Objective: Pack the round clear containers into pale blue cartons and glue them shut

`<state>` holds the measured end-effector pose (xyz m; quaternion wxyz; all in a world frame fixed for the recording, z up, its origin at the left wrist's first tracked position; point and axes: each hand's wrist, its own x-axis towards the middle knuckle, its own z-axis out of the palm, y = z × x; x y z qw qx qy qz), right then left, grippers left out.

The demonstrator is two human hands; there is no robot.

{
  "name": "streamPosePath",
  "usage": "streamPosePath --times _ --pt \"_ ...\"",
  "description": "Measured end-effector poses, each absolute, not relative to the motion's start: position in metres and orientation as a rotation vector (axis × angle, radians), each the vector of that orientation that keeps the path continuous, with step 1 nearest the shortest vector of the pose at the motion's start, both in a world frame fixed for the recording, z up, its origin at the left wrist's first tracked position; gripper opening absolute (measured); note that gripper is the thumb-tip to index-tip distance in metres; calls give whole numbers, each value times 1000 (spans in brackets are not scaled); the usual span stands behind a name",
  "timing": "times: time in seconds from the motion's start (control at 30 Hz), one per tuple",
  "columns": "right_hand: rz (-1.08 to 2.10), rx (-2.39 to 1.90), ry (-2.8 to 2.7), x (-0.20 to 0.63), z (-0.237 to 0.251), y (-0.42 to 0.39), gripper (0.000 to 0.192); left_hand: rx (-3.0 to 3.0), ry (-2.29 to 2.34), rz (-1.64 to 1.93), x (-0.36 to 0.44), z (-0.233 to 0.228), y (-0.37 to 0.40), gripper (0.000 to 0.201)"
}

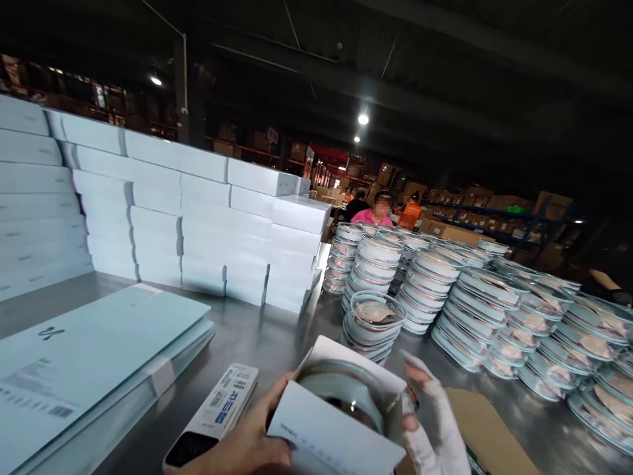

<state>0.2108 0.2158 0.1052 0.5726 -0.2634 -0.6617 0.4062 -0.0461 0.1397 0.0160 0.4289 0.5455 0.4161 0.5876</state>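
My left hand [260,429], bare, grips the left side of a white cardboard box [336,429], whose end facing me is open. Inside the box sits a round clear container [346,386] with a shiny rim. At the box's right edge is my right hand [432,422], in a white glove with bare fingertips. Its thumb and forefinger are apart, close to the box; motion blurs them, and I cannot tell whether they touch it. Just left of my left hand lies a narrow white printed carton [222,402] with a dark end.
Flat light-blue cardboard sheets [99,356] are piled at the left. Behind them rises a wall of stacked white boxes [198,218]. Many stacks of round clear containers [475,316] fill the right side. Brown cardboard [487,429] lies at the lower right. People [378,211] are farther back.
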Motion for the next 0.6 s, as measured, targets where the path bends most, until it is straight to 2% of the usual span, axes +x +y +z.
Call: streamPosePath --times 0.1,0.17,0.23,0.27,0.33,0.43,0.53,0.6 --pt "858 -529 -1388 201 63 210 38 1275 1026 1497 -44 2 129 113" --pt "932 -526 -1438 188 46 204 59 1242 1005 1634 -41 -1 121 116" --pt "1012 -554 -1476 173 37 195 80 1255 1049 1826 -36 3 114 97" --pt "1035 -583 -1479 166 34 190 79 1277 1116 1884 -33 7 111 83" --pt "1033 -710 -1442 154 33 179 64 1330 1307 1830 -28 17 109 62" --pt "1000 -935 -1310 138 39 165 56 1330 1513 1737 -22 29 113 45" --pt "1015 -857 -1259 147 43 170 72 1198 1628 1840 -20 37 118 32" --pt "924 -783 -1306 183 38 186 79 1201 1673 1756 -23 42 119 30"
